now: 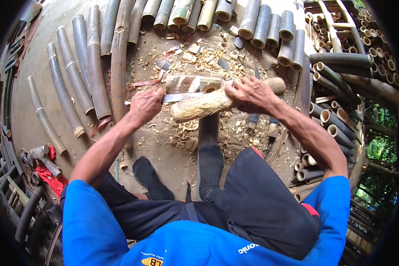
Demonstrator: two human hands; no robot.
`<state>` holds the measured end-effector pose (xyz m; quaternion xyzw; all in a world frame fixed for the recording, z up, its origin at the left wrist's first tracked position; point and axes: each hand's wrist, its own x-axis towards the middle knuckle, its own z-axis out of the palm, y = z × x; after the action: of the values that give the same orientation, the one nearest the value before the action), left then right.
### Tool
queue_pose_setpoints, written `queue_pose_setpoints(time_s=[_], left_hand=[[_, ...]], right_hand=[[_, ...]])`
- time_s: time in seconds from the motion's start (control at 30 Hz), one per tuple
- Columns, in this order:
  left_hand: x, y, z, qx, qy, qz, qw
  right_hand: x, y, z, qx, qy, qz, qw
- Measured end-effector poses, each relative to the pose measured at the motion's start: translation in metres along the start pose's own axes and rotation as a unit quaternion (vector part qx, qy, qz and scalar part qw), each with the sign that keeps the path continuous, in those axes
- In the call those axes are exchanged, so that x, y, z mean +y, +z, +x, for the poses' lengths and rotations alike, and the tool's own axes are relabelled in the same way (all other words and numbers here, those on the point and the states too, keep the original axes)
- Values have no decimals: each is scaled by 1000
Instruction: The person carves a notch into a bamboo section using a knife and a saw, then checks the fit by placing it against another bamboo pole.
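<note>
My left hand [147,104] is closed round the handle of a knife, whose straight metal blade [181,97] points right. The blade's far part passes beside or behind a rough, pale wooden club [201,106], so its tip is hidden. My right hand [251,93] grips that club, which lies slantwise with its thick, dented end towards the left. Just behind the blade is the round cut end of a bamboo tube [210,88]. A dark bamboo length [209,128] runs from under the club towards my right foot [209,164]. A wooden block [177,83] lies behind the blade.
Pale wood chips [213,57] litter the ground. Long bamboo poles [95,66] lie at the left, and cut bamboo tubes [261,31] line the back. More tubes [337,124] are stacked at the right. A red cloth [51,177] lies at the left; tools [271,133] lie right of the bamboo.
</note>
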<state>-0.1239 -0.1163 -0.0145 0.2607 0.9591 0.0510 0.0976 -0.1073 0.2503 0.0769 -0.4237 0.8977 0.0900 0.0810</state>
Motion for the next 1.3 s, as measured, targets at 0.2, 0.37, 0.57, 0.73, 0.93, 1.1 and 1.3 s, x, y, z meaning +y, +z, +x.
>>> queue_pose_setpoints(time_s=[0.2,0.37,0.57,0.73,0.93,1.1,1.3], left_hand=[[-27,-8,25,-62,-178,-384,904],[30,-21,2,-123,-2,-65,990],[48,-17,-2,-60,-15,-31,998],[49,-14,-1,-69,-13,-11,997],[27,-12,20,-220,-64,-270,935],[-9,-7,55,22,-299,-297,907],[-53,15,49,165,-145,-91,971]], right_hand=[[-56,-21,-19,29,-140,53,988],[-61,-24,-36,43,-119,112,986],[6,4,-48,58,-38,61,996],[13,-6,-58,88,-93,82,988],[25,-6,-65,-9,46,66,997],[-32,-16,-108,99,117,213,965],[-168,55,-142,103,409,459,782]])
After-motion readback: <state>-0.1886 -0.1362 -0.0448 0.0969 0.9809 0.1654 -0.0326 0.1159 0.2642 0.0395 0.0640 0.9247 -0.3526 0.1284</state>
